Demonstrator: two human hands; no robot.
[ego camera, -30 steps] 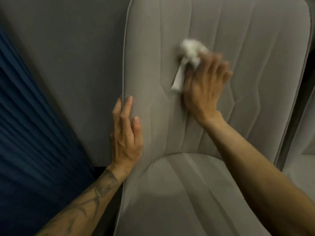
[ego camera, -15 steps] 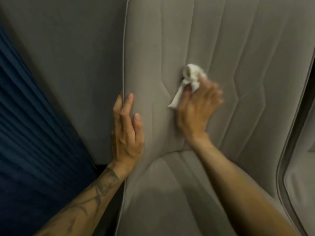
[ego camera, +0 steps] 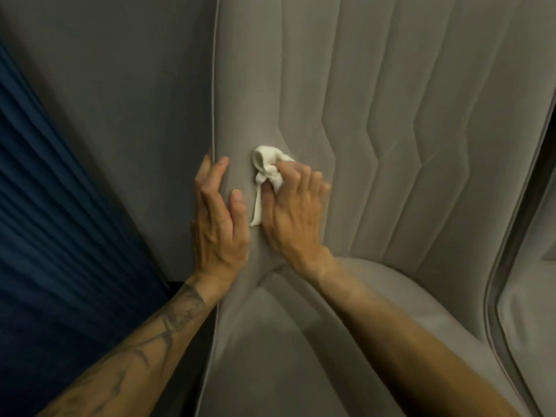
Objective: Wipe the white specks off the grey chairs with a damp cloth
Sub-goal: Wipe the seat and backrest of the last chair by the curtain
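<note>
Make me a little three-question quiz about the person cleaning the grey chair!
1. True or false: the white cloth is in the left hand.
2. Which part of the grey chair is the cloth pressed against? A) the seat cushion B) the backrest, near its left edge C) a leg
3. Fill in: the left hand rests on the chair's ____ edge, next to the blue curtain.

Key
1. False: the right hand holds it.
2. B
3. left
</note>
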